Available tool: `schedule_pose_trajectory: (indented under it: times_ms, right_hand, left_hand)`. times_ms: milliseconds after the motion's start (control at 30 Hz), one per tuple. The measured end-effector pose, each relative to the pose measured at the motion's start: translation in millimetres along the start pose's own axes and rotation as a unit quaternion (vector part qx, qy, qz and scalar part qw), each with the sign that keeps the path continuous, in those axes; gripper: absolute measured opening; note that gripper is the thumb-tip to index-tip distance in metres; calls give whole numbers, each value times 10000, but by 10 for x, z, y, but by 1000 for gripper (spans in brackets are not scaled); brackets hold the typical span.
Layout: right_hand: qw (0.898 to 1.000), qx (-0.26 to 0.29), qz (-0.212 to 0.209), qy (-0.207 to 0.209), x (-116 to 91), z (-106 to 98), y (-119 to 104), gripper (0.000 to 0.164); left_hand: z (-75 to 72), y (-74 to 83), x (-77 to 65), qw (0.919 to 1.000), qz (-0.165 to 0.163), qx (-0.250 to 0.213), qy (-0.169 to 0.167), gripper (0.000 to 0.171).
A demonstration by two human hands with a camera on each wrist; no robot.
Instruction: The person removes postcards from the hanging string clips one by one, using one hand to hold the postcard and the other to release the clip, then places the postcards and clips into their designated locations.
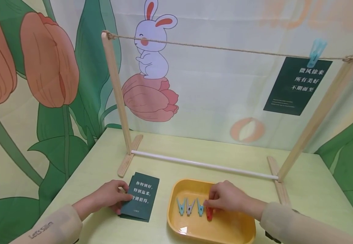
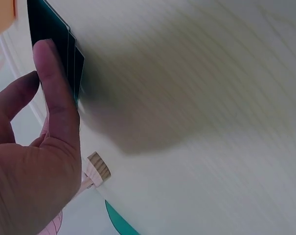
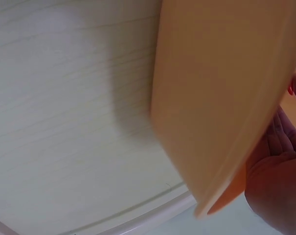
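In the head view, my left hand (image 1: 110, 196) holds a small stack of dark green cards (image 1: 144, 191) by its left edge, the thumb lying over the top card. Several card edges show slightly offset in the left wrist view, beside the fingers (image 2: 59, 93). My right hand (image 1: 229, 198) reaches into a yellow tray (image 1: 171, 222) and pinches a red clothespin (image 1: 209, 215). To its left in the tray lie a blue clothespin (image 1: 200, 208), a grey clothespin (image 1: 190, 207) and another blue clothespin (image 1: 181, 207). The tray wall mostly hides the right fingertips in the right wrist view.
Behind the tray stands a wooden frame with a left post (image 1: 116, 91), a right post (image 1: 319, 115) and a white bottom rod (image 1: 200, 164). A twine line (image 1: 219, 47) spans the top. A light blue clothespin (image 1: 317, 52) holds a green card (image 1: 292, 96) there.
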State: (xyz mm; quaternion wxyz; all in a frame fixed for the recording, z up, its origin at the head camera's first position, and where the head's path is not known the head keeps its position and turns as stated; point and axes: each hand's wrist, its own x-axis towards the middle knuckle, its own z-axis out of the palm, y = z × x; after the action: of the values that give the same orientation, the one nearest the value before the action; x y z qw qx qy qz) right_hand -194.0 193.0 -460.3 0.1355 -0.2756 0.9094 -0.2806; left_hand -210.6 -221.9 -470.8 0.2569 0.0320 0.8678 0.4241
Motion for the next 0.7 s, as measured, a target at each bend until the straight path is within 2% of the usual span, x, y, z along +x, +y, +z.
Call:
schedule_pose_trajectory:
  times_ms: [367, 700]
  right_hand:
    - [9973, -732, 108, 44, -15, 6, 56, 30]
    - [9987, -492, 144, -2, -9, 3, 105, 32]
  left_hand:
    - [2, 50, -16, 9979, -248, 448, 405, 28]
    - [4, 36, -13, 9950, -195, 757, 623, 29]
